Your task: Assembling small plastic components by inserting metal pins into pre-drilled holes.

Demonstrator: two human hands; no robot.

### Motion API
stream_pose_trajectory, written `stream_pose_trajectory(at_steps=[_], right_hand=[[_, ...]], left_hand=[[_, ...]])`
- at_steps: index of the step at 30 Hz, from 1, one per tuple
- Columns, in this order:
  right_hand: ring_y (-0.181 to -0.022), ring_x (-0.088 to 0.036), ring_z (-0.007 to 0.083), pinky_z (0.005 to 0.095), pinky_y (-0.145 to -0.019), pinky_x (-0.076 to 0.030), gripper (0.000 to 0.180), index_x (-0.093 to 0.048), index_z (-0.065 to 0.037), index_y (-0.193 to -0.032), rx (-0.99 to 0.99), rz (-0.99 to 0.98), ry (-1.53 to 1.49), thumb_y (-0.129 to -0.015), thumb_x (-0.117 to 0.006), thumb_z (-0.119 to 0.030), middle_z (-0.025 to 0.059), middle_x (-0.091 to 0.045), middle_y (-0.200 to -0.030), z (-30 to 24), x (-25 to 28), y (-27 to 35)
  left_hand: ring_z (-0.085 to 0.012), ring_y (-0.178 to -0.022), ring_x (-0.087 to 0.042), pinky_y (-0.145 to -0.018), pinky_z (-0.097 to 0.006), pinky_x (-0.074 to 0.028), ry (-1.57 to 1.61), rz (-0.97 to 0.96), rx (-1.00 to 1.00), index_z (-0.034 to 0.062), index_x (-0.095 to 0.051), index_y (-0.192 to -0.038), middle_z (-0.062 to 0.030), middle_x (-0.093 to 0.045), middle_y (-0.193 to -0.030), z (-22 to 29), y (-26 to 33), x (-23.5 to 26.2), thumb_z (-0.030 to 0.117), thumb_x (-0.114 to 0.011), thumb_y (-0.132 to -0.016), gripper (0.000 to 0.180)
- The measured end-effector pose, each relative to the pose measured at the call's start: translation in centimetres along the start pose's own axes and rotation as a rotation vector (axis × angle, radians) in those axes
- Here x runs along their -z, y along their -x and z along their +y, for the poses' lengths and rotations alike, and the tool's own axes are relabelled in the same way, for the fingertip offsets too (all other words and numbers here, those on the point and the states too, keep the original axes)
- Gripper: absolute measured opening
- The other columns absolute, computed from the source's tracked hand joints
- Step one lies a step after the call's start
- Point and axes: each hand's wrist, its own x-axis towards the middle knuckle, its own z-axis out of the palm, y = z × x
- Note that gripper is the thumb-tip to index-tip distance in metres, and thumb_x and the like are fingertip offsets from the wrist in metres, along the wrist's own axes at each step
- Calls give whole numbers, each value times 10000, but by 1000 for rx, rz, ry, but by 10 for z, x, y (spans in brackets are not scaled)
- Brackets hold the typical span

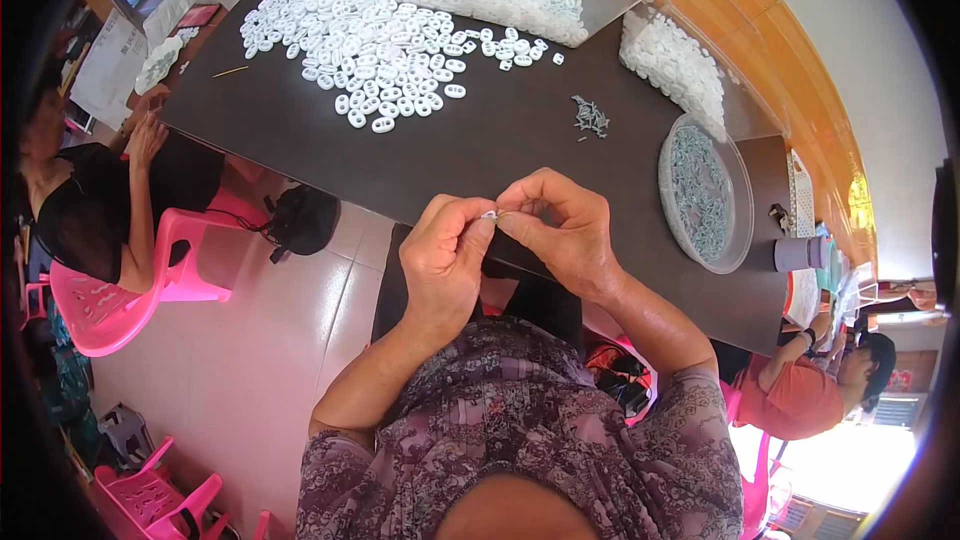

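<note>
Both my hands meet just over the near edge of the dark table (300,140). Between thumb and index finger, my left hand (440,260) pinches a small white plastic piece (489,215). The fingertips of my right hand (565,235) are closed right against that piece, and whatever they hold is too small to make out. Beyond my hands lies a big heap of white oval pieces with two holes (370,45). Some smaller white pieces (510,46) lie to its right. A little pile of grey screws (590,117) sits nearer my right hand.
A round clear tray (742,190) of screws stands at the right. Clear bins (610,5) of white parts line the back. A thin brown stick (230,71) lies far left; a grey jar (798,254) is at right. People sit at both sides, one on a pink chair (150,280).
</note>
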Motion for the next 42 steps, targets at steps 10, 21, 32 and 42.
stream_pose_trajectory(at_steps=[10,21,32,42], right_hand=[[-749,-552,52,214,-681,-451,92,-628,-3,-882,-62,29,-53,-795,-656,-8,3,-622,-811,-8,-4,-6],[-734,-552,135,264,-655,-441,71,-606,-12,-844,231,7,296,-778,-619,11,45,-570,-763,-1,-1,-18],[-781,-581,232,291,-702,-453,129,-643,-19,-888,276,78,374,-762,-618,-20,101,-594,-791,5,26,-67],[-805,-555,314,421,-682,-444,106,-664,-81,-841,412,242,1057,-736,-660,-95,124,-579,-770,73,59,-153]], left_hand=[[-80,-687,-541,-612,-193,-447,104,57,105,-41,-619,-945,-27,-583,-834,-5,-3,-1,25,-604,-862,107],[-74,-689,-563,-623,-192,-480,270,59,165,-38,-625,-987,-34,-618,-846,-5,-10,-1,37,-608,-867,143],[-80,-671,-553,-599,-199,-466,376,99,176,-42,-621,-991,-37,-614,-828,-16,-30,-4,38,-612,-863,152],[-80,-705,-551,-617,-195,-458,306,59,78,-40,-624,-992,-21,-570,-845,-19,-30,-3,32,-613,-860,151]])
